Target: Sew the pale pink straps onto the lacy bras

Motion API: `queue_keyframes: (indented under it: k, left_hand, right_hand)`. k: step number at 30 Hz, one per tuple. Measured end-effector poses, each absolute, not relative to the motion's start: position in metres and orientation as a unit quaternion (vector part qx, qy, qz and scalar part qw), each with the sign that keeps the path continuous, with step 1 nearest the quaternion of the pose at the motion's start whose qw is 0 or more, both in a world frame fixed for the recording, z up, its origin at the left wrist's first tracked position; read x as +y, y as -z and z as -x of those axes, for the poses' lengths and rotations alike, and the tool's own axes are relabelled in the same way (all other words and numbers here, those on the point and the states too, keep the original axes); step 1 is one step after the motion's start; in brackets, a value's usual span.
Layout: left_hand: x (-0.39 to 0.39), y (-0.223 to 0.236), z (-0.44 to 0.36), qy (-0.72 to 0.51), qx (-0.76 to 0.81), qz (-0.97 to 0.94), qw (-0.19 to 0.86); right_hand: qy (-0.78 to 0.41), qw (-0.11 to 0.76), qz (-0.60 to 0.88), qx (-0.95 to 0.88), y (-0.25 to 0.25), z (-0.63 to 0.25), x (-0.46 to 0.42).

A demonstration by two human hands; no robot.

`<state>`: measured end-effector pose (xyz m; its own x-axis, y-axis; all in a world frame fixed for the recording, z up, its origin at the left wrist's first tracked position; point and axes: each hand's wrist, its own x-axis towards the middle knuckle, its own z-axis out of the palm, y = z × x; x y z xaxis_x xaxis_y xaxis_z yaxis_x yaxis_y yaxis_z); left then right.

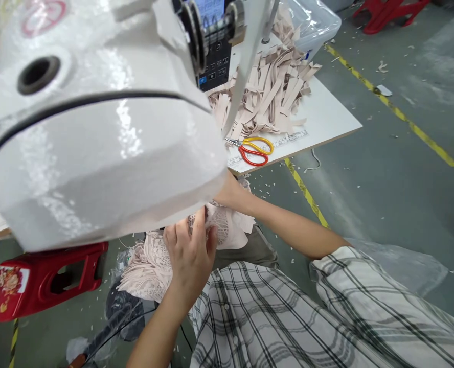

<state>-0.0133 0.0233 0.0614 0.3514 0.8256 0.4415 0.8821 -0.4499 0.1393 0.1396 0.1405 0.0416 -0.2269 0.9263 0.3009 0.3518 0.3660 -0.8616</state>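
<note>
A beige lace fabric piece (223, 227) lies below the white sewing machine head (108, 153). On its left side is my left hand (190, 248), fingers bent against the lace and thumb at its near face, closed on it. The machine head covers some of those fingertips. Of my right hand (227, 193) only the back near the wrist shows, at the far side of the same piece; its fingers are hidden behind the machine. A bunch of similar lace pieces (146, 271) hangs just left of my left hand, over my lap.
Cut beige fabric strips (269, 94) are heaped on the white table (326, 115), with scissors (255, 150) with red and yellow handles near its edge. A control panel (215, 61) stands behind the machine. A red stool (46, 281) is at lower left, a clear plastic bin (315, 23) at the back.
</note>
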Motion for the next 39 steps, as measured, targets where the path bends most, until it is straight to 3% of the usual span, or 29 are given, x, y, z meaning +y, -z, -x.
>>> queue_keyframes:
  k: [7,11,18,20,31,39]
  left_hand:
    - [0.018,-0.057,0.020,0.295,-0.528,0.795,0.041]
    - [0.019,-0.051,0.026,0.341,-0.549,0.763,0.001]
    - [0.033,-0.032,0.036,0.422,-0.600,0.599,-0.321]
    - [0.038,-0.031,0.037,0.420,-0.595,0.582,-0.362]
    - [0.039,-0.037,0.042,0.479,-0.653,0.505,-0.298]
    - [0.044,-0.035,0.042,0.543,-0.632,0.452,-0.319]
  right_hand:
    - [-0.364,0.521,0.449,-0.628,-0.031,-0.146,0.124]
    - [-0.430,0.526,0.442,-0.586,-0.023,-0.153,0.110]
    - [-0.455,0.495,0.411,-0.616,-0.023,-0.156,0.085]
    - [-0.449,0.488,0.415,-0.623,-0.022,-0.154,0.082]
    - [-0.446,0.464,0.433,-0.631,-0.022,-0.152,0.077]
    - [-0.465,0.449,0.445,-0.619,-0.028,-0.154,0.074]
